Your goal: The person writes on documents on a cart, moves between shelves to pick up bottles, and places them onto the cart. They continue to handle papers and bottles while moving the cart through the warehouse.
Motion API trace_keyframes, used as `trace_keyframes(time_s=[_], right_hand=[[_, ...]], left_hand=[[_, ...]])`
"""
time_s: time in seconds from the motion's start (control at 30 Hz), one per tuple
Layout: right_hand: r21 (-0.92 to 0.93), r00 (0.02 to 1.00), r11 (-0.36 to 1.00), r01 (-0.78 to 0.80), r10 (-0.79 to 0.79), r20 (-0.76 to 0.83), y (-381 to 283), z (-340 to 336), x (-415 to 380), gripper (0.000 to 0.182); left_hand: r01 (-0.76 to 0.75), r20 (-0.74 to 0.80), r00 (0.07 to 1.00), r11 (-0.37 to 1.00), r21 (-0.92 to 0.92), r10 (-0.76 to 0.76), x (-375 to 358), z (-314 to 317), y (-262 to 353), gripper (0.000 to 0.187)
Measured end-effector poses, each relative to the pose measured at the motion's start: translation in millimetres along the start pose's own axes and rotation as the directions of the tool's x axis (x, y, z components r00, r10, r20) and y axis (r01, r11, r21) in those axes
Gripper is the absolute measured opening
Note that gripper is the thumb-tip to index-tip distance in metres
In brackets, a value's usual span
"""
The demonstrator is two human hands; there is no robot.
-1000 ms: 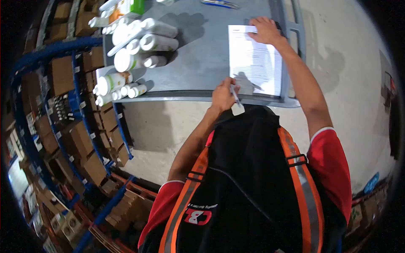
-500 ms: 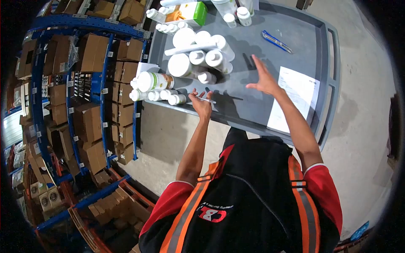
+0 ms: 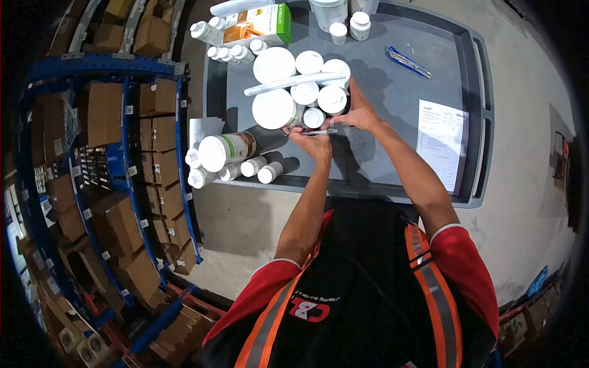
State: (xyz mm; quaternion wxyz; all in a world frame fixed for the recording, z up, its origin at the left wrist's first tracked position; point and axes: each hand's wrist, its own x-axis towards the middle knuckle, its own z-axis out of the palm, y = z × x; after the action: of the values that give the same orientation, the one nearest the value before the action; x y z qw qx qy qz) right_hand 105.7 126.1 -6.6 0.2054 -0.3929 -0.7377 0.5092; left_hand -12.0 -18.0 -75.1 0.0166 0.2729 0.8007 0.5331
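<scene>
A tight group of white-lidded jars (image 3: 274, 110) and smaller bottles (image 3: 332, 99) stands on the grey cart top. A white rolled sheet or tube (image 3: 294, 83) lies across their lids. At the near side of this group is my left hand (image 3: 314, 144), with a pen (image 3: 318, 132) across its closed fingers and its fingertips by the front bottle (image 3: 313, 118). My right hand (image 3: 362, 114) rests at the group's right side, thumb and fingers spread around the outer bottles. Some of its fingertips are hidden behind them.
A large jar (image 3: 222, 153) lies on its side among small bottles at the cart's near left edge. A box (image 3: 257, 26), a tub (image 3: 329, 13), a blue cutter (image 3: 409, 62) and a printed sheet (image 3: 442, 144) are also on the cart (image 3: 392, 190). Shelves of cartons (image 3: 104, 116) stand left.
Both hands have come to the jar group, the left moving right and the right moving left. The jars and bottles there now stand closer together and more upright.
</scene>
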Motion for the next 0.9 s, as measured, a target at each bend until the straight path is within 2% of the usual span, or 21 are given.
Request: trace_keyframes(time_s=[0.1,0.13,0.2,0.23,0.3,0.33,0.37,0.43,0.5,0.53,0.6,0.63,0.67,0.7,0.77,0.83,0.9], right_hand=[[-0.039,0.998,0.998,-0.057,0.058,0.039,-8.8,-3.8,3.4,0.157],[0.003,0.998,1.000,-0.022,0.021,0.052,-1.6,0.5,7.0,0.156],[0.075,0.998,0.997,0.033,-0.037,0.055,14.2,2.9,10.4,0.155],[-0.043,0.998,0.997,0.064,-0.062,0.031,7.6,-2.4,6.4,0.154],[-0.009,0.998,0.998,0.059,-0.059,0.033,-0.2,-7.7,-0.8,0.151],[-0.077,0.999,0.996,0.045,-0.044,0.013,-1.6,-6.8,-3.8,0.149],[-0.145,1.000,0.989,0.030,-0.031,-0.004,-2.6,-6.5,-8.3,0.147],[-0.254,0.995,0.962,-0.103,0.100,-0.026,-13.6,-17.9,-29.3,0.135],[-0.344,0.992,0.938,-0.044,-0.001,-0.128,0.2,-37.3,-64.3,0.112],[-0.397,0.989,0.917,-0.046,-0.015,-0.148,11.4,-51.8,-86.8,0.102],[-0.490,0.983,0.871,-0.034,-0.060,-0.175,39.4,-93.0,-144.1,0.082],[-0.464,0.978,0.882,-0.078,-0.022,-0.206,50.3,-117.5,-173.4,0.060],[-0.594,0.964,0.797,-0.107,-0.061,-0.257,72.0,-134.3,-205.8,0.054],[-0.619,0.954,0.769,-0.159,-0.042,-0.298,84.1,-155.7,-233.9,0.050],[-0.616,0.943,0.737,-0.277,0.085,-0.322,101.0,-188.7,-278.8,0.046],[-0.629,0.964,0.739,-0.242,0.111,-0.242,104.3,-208.7,-299.4,0.045],[-0.659,0.982,0.730,-0.179,0.093,-0.164,109.8,-216.5,-306.3,0.045]], left_hand=[[0.015,0.026,1.000,1.000,-0.012,-0.015,3.3,-1.4,-3.9,0.119],[0.019,0.049,0.999,1.000,-0.021,-0.018,4.5,-5.1,-2.1,0.119],[0.124,0.117,0.988,0.977,-0.173,-0.104,4.4,-15.8,7.9,0.118],[0.187,0.166,0.975,0.952,-0.244,-0.149,4.4,-17.7,12.6,0.117],[-0.154,0.097,0.983,0.987,-0.050,0.158,5.4,-10.0,-20.6,0.111],[0.154,0.188,0.977,0.946,-0.283,-0.103,4.1,-14.8,-2.7,0.120],[0.241,0.234,0.960,0.879,-0.410,-0.154,5.8,-16.3,-5.0,0.121],[0.227,0.248,0.960,0.878,-0.422,-0.128,4.8,-28.5,12.1,0.107],[0.268,0.302,0.938,0.905,-0.331,-0.168,0.8,-49.5,-4.4,0.082],[0.215,0.324,0.938,0.941,-0.261,-0.124,-8.0,-64.5,20.0,0.062],[0.149,0.447,0.891,0.979,-0.135,-0.074,-23.1,-89.8,32.3,0.050],[0.132,0.523,0.850,0.987,-0.088,-0.067,-30.9,-102.0,44.0,0.045],[0.028,0.569,0.822,0.999,-0.020,-0.011,-40.6,-112.0,57.7,0.038],[0.016,0.609,0.793,1.000,0.011,-0.019,-53.6,-116.8,73.6,0.038],[-0.090,0.671,0.738,0.996,-0.003,0.069,-81.9,-118.1,73.4,0.037],[-0.286,0.697,0.696,0.957,0.049,0.172,-110.5,-109.3,92.4,0.032],[-0.306,0.749,0.642,0.951,0.055,0.163,-139.0,-90.6,107.5,0.032]])
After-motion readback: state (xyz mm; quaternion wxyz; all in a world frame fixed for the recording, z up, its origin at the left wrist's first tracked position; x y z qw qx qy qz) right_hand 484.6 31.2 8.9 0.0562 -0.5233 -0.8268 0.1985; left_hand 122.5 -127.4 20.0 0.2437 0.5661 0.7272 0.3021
